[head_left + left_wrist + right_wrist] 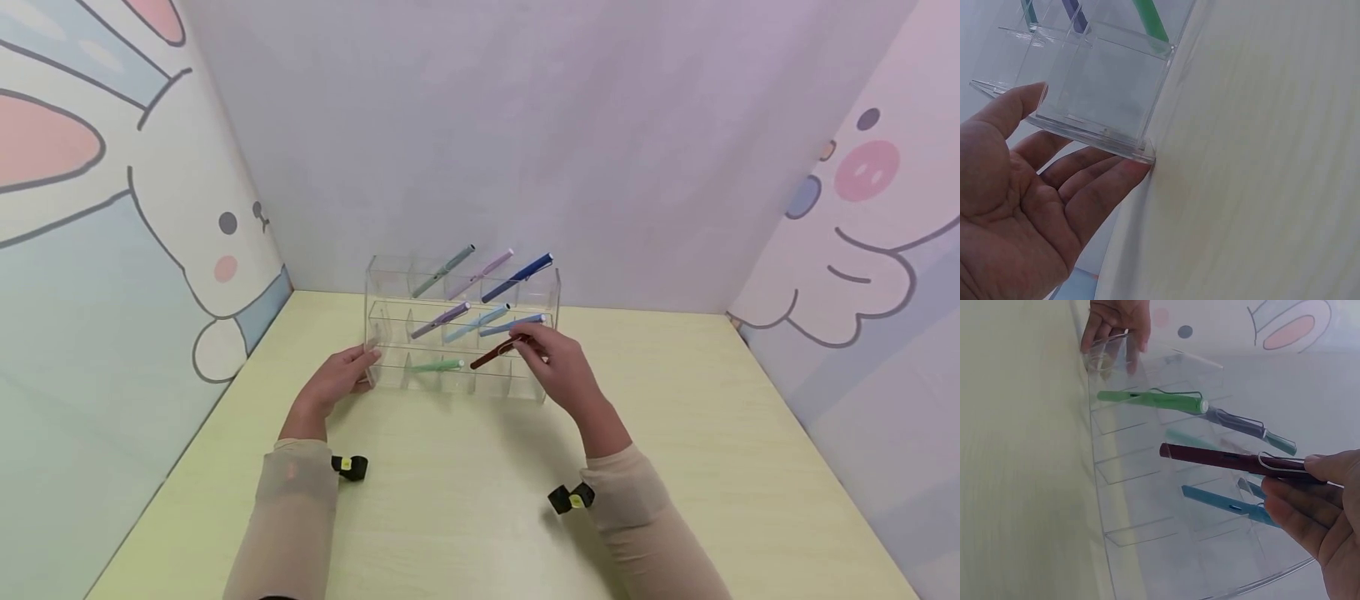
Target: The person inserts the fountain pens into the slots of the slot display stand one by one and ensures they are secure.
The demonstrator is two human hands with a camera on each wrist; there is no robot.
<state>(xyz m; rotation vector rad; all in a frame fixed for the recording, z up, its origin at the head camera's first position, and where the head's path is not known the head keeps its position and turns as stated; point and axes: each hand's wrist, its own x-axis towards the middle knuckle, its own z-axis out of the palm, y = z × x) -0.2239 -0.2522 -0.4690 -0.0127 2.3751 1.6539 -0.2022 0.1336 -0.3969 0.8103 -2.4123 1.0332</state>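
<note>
A clear acrylic pen rack (531, 388) with three stepped tiers stands on the table. My left hand (337, 379) grips its left side panel, thumb on one face and fingers on the other, as the left wrist view shows. Between the thumb and fingers of my right hand (558, 367), a dark red pen (1210, 456) is pinched near its clip end. It slants over the lowest tier, to the right of a green pen (1147, 400) lying in a slot there. The middle tier holds a purple pen (440, 321), a light blue pen (477, 323) and a blue pen (512, 326).
In the top tier lean a grey-green pen (444, 271), a lilac pen (481, 275) and a dark blue pen (517, 278). The pale table (442, 500) meets a plain back wall (480, 133) close behind the rack. Cartoon-printed walls rise on both sides.
</note>
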